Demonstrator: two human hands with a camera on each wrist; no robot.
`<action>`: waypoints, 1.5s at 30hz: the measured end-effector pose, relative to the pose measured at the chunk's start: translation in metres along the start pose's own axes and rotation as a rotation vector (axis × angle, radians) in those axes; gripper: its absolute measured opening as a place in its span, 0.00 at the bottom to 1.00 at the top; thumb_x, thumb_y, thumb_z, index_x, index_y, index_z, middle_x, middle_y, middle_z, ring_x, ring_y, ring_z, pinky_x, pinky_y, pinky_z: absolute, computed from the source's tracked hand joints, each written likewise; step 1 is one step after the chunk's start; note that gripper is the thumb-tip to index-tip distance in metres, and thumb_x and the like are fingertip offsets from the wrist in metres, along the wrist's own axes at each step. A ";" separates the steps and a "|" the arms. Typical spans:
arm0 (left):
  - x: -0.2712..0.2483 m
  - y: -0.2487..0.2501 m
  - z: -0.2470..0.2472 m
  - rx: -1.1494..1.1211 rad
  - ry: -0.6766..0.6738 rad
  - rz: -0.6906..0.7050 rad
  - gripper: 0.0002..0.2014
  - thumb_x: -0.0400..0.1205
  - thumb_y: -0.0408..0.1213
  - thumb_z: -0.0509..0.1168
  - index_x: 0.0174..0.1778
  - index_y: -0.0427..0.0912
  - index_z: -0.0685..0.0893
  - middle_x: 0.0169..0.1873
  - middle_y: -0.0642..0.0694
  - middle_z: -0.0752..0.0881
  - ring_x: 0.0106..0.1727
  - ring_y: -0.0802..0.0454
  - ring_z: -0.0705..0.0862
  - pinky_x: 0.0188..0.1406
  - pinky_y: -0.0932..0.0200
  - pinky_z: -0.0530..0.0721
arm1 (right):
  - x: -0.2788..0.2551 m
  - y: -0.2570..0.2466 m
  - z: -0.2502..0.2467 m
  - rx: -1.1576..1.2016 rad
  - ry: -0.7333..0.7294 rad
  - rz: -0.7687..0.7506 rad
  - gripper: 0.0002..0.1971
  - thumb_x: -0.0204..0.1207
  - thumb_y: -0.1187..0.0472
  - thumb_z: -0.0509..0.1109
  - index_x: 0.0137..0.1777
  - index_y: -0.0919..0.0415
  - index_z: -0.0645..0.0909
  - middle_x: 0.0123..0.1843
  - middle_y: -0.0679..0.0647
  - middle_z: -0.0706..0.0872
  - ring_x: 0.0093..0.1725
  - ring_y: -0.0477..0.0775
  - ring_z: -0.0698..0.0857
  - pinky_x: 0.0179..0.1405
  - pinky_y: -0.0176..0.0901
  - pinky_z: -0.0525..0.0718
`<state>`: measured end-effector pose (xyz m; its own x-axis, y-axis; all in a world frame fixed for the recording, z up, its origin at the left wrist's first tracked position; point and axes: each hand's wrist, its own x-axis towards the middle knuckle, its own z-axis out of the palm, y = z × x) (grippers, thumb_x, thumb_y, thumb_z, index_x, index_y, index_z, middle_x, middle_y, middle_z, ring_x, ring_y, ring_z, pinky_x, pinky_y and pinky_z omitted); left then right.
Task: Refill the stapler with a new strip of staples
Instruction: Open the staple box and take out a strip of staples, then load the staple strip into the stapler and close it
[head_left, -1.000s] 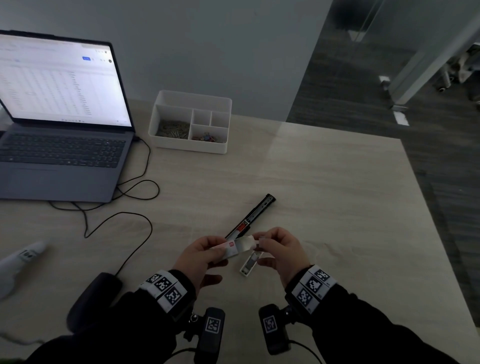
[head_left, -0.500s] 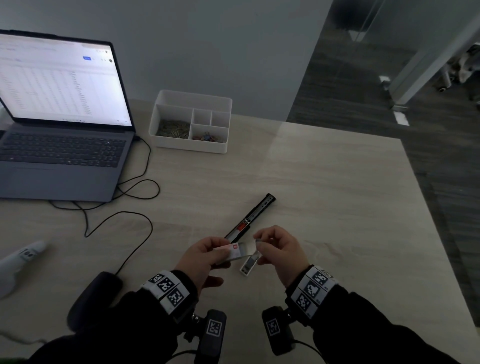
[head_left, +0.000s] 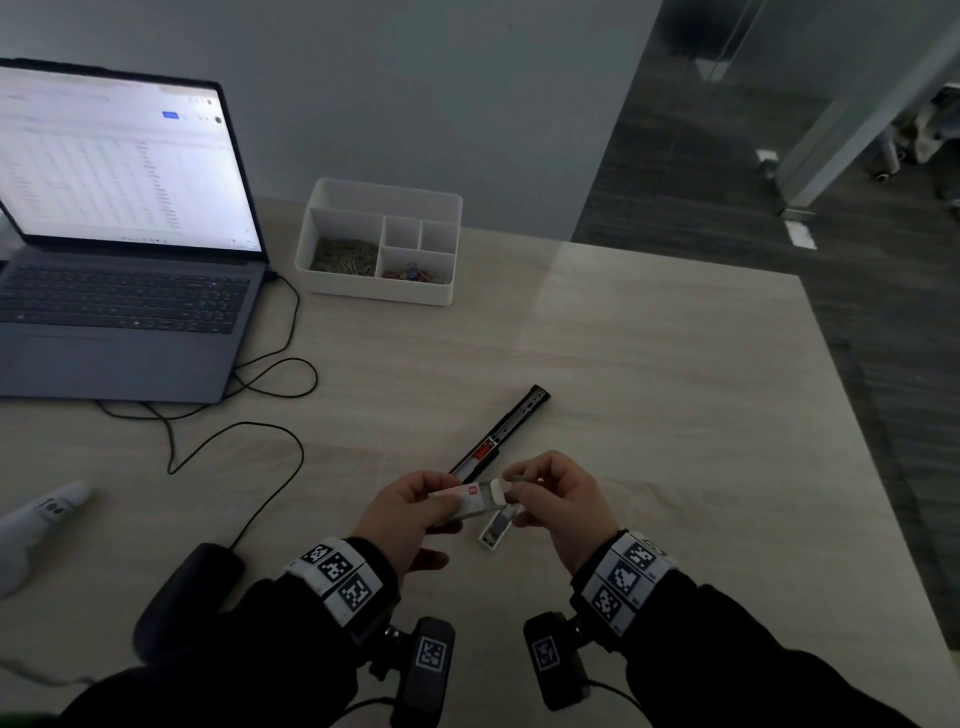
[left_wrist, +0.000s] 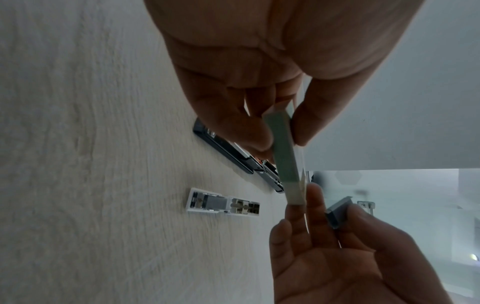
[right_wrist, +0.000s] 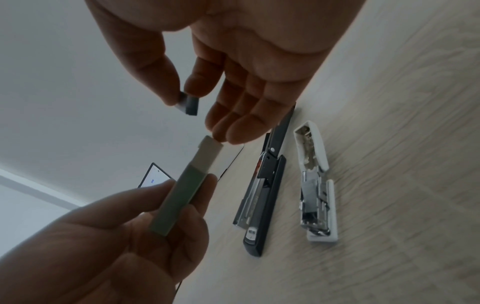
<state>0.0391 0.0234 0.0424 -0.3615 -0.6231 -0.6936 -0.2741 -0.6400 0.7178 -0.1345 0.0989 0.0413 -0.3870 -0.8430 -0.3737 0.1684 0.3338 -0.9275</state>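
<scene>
At lower centre of the head view, my left hand (head_left: 410, 512) grips a slim green-and-white staple box (right_wrist: 182, 189) while my right hand (head_left: 558, 501) pinches a short grey staple strip (right_wrist: 191, 106), the black stapler (right_wrist: 262, 197) lying opened on the pale wooden table (head_left: 649, 389), its far end hidden by fingers.

I wear black long sleeves on both arms, reaching to the wrists at the bottom of the head view. Around my left wrist sits a white band (head_left: 337, 577) printed with black square tag patterns; a matching band (head_left: 626, 577) wraps my right wrist. Below each band hangs a small dark camera block (head_left: 428, 670) on a short black mount, each bearing a white tag. A thin black cable trails from the right block (head_left: 553, 662).
</scene>
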 end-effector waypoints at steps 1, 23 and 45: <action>0.000 0.000 0.000 -0.002 -0.003 0.001 0.07 0.80 0.38 0.69 0.53 0.48 0.87 0.52 0.44 0.89 0.49 0.48 0.89 0.27 0.57 0.84 | 0.000 -0.001 0.000 -0.010 -0.003 -0.003 0.12 0.73 0.77 0.69 0.36 0.60 0.78 0.42 0.52 0.91 0.37 0.52 0.86 0.32 0.43 0.84; 0.023 0.009 -0.007 0.140 0.097 0.118 0.12 0.75 0.43 0.75 0.52 0.44 0.86 0.45 0.47 0.92 0.41 0.51 0.89 0.37 0.54 0.87 | 0.007 0.003 0.003 -0.083 0.077 0.022 0.08 0.72 0.72 0.72 0.37 0.60 0.80 0.38 0.62 0.87 0.34 0.53 0.82 0.31 0.39 0.80; 0.054 0.035 -0.019 0.545 0.269 0.324 0.02 0.77 0.45 0.69 0.40 0.53 0.86 0.39 0.53 0.87 0.39 0.55 0.84 0.42 0.57 0.82 | 0.028 0.005 0.010 0.115 0.118 0.207 0.05 0.76 0.73 0.72 0.47 0.64 0.86 0.35 0.58 0.88 0.35 0.54 0.87 0.35 0.47 0.87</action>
<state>0.0270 -0.0414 0.0290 -0.2861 -0.8799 -0.3794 -0.6241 -0.1293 0.7706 -0.1358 0.0727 0.0264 -0.4351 -0.7045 -0.5607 0.3543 0.4385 -0.8259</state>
